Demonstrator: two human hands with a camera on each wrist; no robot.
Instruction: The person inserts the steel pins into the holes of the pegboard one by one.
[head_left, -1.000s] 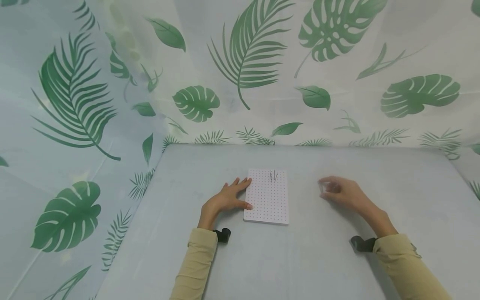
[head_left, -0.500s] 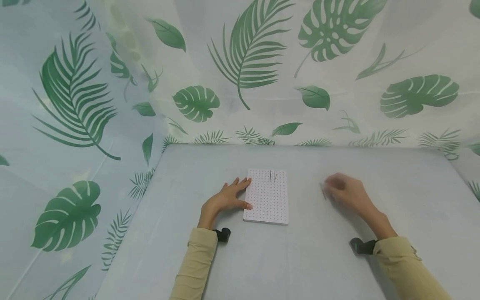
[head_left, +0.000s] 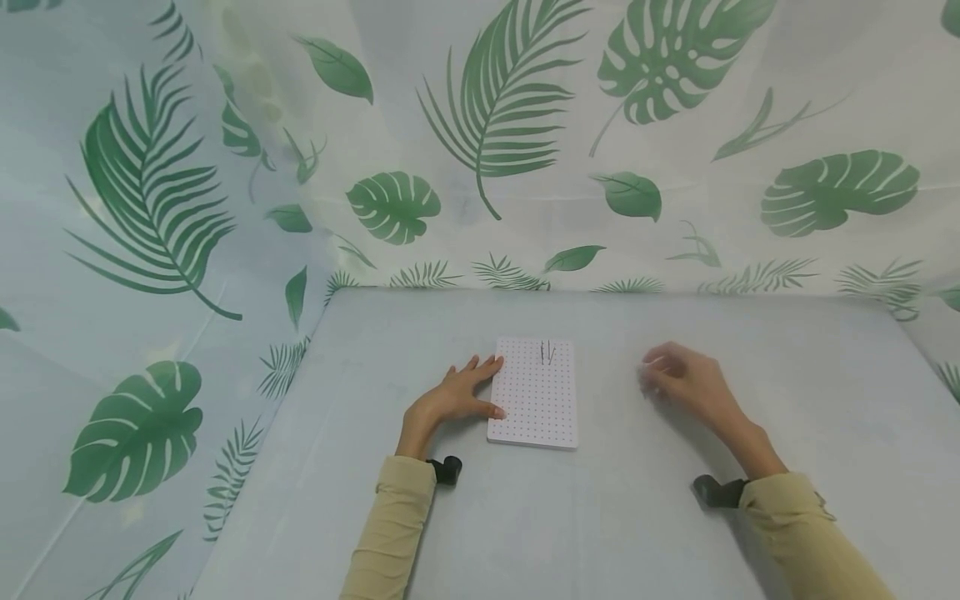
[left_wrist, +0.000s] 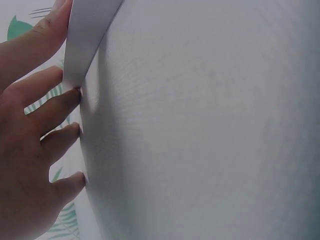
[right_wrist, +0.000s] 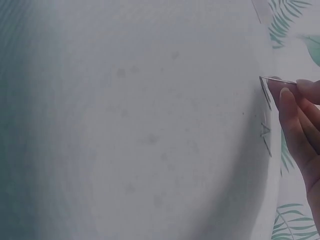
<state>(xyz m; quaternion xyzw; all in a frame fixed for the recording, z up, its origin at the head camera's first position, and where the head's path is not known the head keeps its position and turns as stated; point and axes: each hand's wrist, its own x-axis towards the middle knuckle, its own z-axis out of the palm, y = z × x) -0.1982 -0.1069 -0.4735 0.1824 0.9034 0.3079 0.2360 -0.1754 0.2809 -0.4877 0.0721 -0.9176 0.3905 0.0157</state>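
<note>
A white board dotted with rows of small holes lies in front of me in the head view. A few thin dark pins stand near its far edge. My left hand rests at the board's left side, thumb on its top, fingers spread and fairly straight. Seen from the left wrist, the fingertips touch the table beside the board's side face. Off to the right, my right hand pinches a thin metal pin between thumb and fingertips. Beneath those fingertips, more pins lie loose on the table.
The pale table meets a white curtain with green leaf prints at the back, and another stretch of it hangs on the left. Black wrist cameras sit under both cuffs.
My right hand has shifted slightly, and its thumb and fingertips, apart a second ago, are now drawn together. The left hand and the board have stayed where they were.
</note>
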